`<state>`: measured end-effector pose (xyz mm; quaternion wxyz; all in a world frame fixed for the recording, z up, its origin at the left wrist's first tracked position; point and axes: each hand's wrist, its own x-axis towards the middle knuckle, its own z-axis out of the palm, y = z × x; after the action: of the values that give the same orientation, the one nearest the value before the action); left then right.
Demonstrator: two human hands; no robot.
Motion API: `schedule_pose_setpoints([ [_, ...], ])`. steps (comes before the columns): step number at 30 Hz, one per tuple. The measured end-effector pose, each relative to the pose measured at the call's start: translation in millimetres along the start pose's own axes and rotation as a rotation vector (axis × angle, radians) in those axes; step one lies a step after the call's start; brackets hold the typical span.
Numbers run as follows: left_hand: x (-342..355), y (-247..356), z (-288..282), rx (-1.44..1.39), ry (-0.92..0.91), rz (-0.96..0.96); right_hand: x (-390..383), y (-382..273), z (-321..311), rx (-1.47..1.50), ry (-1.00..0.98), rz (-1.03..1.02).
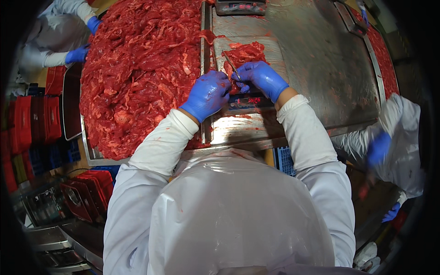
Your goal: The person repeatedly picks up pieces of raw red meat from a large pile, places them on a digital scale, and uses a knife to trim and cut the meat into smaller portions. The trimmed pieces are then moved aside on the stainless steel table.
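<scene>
Both my hands wear blue gloves and meet over a small scale [250, 101] on the steel table. My left hand [208, 94] is curled, its fingers pinching something thin beside the scale. My right hand [262, 79] is closed on the lower end of a thin skewer [232, 65], which points up and left. A small heap of red meat strips [245, 54] lies on the scale's steel platform [270, 48], just beyond my fingers. A huge pile of raw red meat [142, 68] fills the tray to my left.
A steel table top [321, 59] stretches to the right. Another person in white with blue gloves [78, 54] works at the far left, and one more [379, 149] stands at the right. Red crates [32, 121] are stacked left; red trays [87, 192] sit lower left.
</scene>
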<state>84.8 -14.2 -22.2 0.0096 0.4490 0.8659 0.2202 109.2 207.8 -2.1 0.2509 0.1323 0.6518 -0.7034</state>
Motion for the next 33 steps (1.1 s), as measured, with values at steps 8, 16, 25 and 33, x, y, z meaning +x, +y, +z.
schedule_pose_setpoints([
  [8, -102.8, -92.2, -28.2, 0.262, -0.095, -0.300, -92.9, 99.3, 8.8, -0.516, -0.399, 0.085],
  [16, -24.3, -92.7, -34.3, -0.113, 0.421, -0.519, -124.0, 106.3, -122.5, -0.100, 0.287, -0.148],
  [25, 68.4, 1.4, -1.7, -0.881, -0.145, -0.186, -17.0, 33.7, -47.6, 0.036, 0.207, -0.364],
  [33, 37.9, 31.0, 1.8, -0.061, 0.059, -0.020, -64.3, 46.3, -7.5, 0.161, 0.098, -0.304],
])
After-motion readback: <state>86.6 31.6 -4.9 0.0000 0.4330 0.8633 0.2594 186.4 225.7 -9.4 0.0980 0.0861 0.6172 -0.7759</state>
